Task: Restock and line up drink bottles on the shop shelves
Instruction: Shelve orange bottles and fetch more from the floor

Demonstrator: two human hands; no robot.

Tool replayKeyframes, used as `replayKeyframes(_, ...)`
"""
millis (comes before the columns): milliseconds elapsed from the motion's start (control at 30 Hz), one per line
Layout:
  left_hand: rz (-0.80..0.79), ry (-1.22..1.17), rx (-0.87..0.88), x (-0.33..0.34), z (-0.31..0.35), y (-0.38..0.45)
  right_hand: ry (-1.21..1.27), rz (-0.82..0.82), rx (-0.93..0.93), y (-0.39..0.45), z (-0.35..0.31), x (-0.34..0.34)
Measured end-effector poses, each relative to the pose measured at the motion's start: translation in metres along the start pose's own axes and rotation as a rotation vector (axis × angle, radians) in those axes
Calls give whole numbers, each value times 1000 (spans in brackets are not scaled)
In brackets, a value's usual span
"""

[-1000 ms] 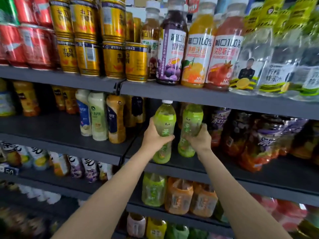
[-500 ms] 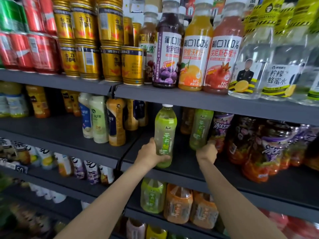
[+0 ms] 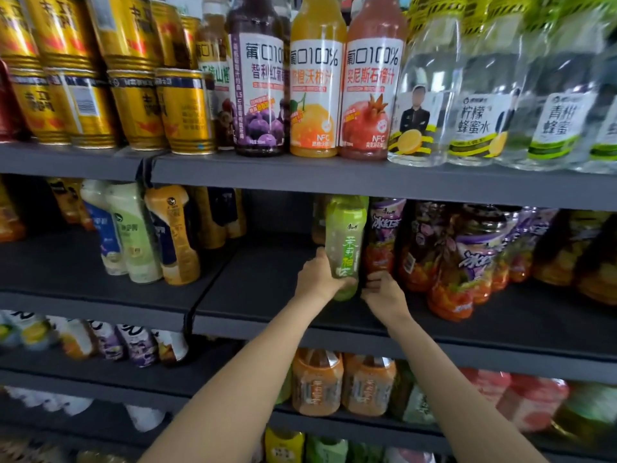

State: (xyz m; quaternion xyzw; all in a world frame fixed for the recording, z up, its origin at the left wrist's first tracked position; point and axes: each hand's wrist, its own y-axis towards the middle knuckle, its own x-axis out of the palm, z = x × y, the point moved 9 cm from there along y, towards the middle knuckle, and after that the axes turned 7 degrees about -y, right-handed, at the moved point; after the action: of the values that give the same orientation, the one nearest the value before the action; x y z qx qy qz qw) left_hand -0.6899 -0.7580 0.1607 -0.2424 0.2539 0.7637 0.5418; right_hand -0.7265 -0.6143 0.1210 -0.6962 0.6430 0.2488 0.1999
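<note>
Seating: green bottle [image 3: 344,248] moved deeper onto shelf [image 3: 267,295], beside purple-label bottles [image 3: 384,235].
Left hand [image 3: 317,279]: fingers wrapping green bottle.
Right hand [image 3: 384,292]: fingers curled; second bottle released, row lengthening.

Bare middle shelf [image 3: 267,282] lies open at 9 o'clock of the green bottle [image 3: 344,242], bounded by milk-drink bottles [image 3: 140,232]; purple-labelled bottles [image 3: 384,238] block passage at 3 o'clock, upper shelf [image 3: 334,178] at 12.

Tea btl [image 3: 344,242] on mid shelf [image 3: 267,295], left of purple-label btls [image 3: 384,235].
</note>
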Motion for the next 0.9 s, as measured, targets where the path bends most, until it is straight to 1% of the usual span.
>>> replayKeyframes(100, 32, 7, -2, 1, 3, -1, -63, 5, -36, 0, 0, 5)
replayKeyframes(200, 24, -22, -21, 7, 2, -1, -102, 38, -45, -1, -2, 5)
replayKeyframes(300, -29, -23, -64, 11, -7, 1, -65, 58, -22, -8, -7, 3)
replayKeyframes(367, -60, -6, -71, 7, -19, -6, -59, 104, -40, -20, -15, -7)
replayKeyframes(433, -13, -92, -50, -8, -35, -22, -78, 199, -89, -35, -30, -20)
replayKeyframes(500, 90, -177, 0, -34, -55, -47, -61, 299, -147, -53, -51, -26)
replayKeyframes(567, 160, -207, 40, -64, -78, -73, -39, 330, -208, -71, -78, -16)
replayKeyframes(600, 172, -219, 33, -79, -92, -86, -43, 304, -239, -79, -94, -3)
replayKeyframes(667, 170, -246, -46, -109, -130, -111, -68, 162, -305, -98, -127, 43)
replayKeyframes(733, 122, -222, -150, -139, -176, -142, -169, -55, -353, -129, -156, 109)
replayKeyframes(800, 17, -143, -236, -166, -231, -185, -300, -269, -380, -172, -175, 181)
replayKeyframes(867, -91, -96, -330, -193, -294, -243, -401, -491, -393, -228, -185, 256)
replayKeyframes(900, -115, -95, -379, -210, -329, -276, -442, -609, -395, -259, -187, 293)
